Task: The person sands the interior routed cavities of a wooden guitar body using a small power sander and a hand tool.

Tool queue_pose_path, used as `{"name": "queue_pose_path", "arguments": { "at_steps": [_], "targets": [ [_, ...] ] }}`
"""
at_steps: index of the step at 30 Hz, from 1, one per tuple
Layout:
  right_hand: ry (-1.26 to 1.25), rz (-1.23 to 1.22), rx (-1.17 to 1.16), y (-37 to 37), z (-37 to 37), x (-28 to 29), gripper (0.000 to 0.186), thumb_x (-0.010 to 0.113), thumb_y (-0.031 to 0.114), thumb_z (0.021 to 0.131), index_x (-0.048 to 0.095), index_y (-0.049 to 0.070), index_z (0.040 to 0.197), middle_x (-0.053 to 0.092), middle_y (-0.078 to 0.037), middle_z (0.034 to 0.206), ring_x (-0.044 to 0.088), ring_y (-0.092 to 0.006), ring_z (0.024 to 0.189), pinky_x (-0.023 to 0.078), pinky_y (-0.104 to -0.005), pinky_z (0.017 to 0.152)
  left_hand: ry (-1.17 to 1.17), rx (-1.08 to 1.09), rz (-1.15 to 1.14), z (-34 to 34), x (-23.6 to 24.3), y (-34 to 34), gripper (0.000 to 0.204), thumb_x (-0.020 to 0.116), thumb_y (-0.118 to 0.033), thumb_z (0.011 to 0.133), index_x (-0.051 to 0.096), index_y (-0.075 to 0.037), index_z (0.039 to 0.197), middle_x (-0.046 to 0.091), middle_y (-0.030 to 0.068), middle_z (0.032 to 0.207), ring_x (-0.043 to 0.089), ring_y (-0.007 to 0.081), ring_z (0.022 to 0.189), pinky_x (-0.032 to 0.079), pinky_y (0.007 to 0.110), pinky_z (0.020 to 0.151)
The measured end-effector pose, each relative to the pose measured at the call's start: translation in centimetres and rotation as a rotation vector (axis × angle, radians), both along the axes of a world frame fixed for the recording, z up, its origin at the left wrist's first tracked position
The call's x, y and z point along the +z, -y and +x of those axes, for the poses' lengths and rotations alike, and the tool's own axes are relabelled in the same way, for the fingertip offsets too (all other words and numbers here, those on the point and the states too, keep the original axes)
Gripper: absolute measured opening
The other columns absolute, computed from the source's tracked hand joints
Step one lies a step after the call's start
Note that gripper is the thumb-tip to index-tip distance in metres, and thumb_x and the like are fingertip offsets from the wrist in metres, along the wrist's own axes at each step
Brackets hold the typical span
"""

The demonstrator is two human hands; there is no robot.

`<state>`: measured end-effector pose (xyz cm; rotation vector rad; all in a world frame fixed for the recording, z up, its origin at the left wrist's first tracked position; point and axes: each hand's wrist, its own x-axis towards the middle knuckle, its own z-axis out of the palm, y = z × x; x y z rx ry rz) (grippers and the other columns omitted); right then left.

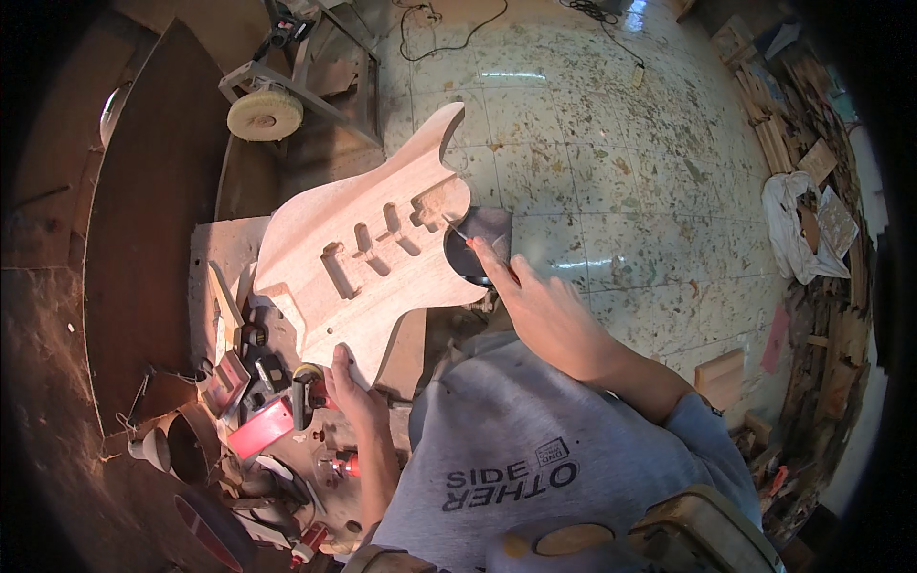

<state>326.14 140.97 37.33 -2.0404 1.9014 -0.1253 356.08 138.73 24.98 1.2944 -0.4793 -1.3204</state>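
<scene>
Cluttered bench (215, 253), tiled floor (611, 143) beyond. Left hand (351, 387) fingers pressed flat on guitar body (368, 253); right hand (535, 301) fingers pinching thin tool (457, 227).

The guitar body (368, 244) is showing pale, unfinished pinkish-tan wood with a fine straight grain. The floor (611, 143) is displaying glossy grey-green tiles speckled with ochre flecks. The shirt (544, 449) is presenting light heathered grey with dark lettering. The buffing wheel (265, 115) is appearing cream-white. The flat block (260, 428) on the cluttered bench is showing bright red. The curved panel (148, 220) is showing dark reddish-brown.
</scene>
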Motion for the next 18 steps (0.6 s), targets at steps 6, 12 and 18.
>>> {"name": "queue_pose_path", "arguments": {
  "at_steps": [6, 12, 18],
  "targets": [
    [0.049, -0.020, -0.017, -0.2, -0.4, -1.3, 0.079, 0.056, -0.002, 0.093, 0.024, 0.006, 0.165, 0.060, -0.024, 0.109, 0.069, -0.0408, 0.069, 0.059, -0.0473, 0.065, 0.009, 0.003, -0.021, -0.3, -0.1, 0.0, 0.050, 0.065, -0.021, 0.102, 0.050, 0.004, 0.142, 0.063, 0.0125, 0.132, 0.063, 0.0216, 0.119, 0.049, 0.035, 0.104],
    [0.145, -0.066, -0.041, 0.0, -1.1, -3.3, 0.087, 0.057, -0.006, 0.088, 0.022, 0.011, 0.166, 0.060, -0.025, 0.105, 0.067, -0.0454, 0.075, 0.058, -0.0513, 0.065, 0.039, 0.029, 0.018, -0.6, 0.4, 0.0, 0.039, 0.067, -0.023, 0.101, 0.057, 0.002, 0.129, 0.066, 0.0111, 0.121, 0.066, 0.0208, 0.109, 0.054, 0.036, 0.095],
    [0.485, -0.248, -0.040, 0.5, -3.1, -7.4, 0.085, 0.055, -0.007, 0.090, 0.024, 0.015, 0.166, 0.061, -0.025, 0.103, 0.069, -0.0461, 0.081, 0.058, -0.0513, 0.071, 0.043, 0.063, 0.028, -1.3, 0.9, 0.6, 0.037, 0.069, -0.026, 0.100, 0.061, 0.002, 0.122, 0.068, 0.0107, 0.115, 0.068, 0.0198, 0.103, 0.055, 0.034, 0.091]
  ]
}}
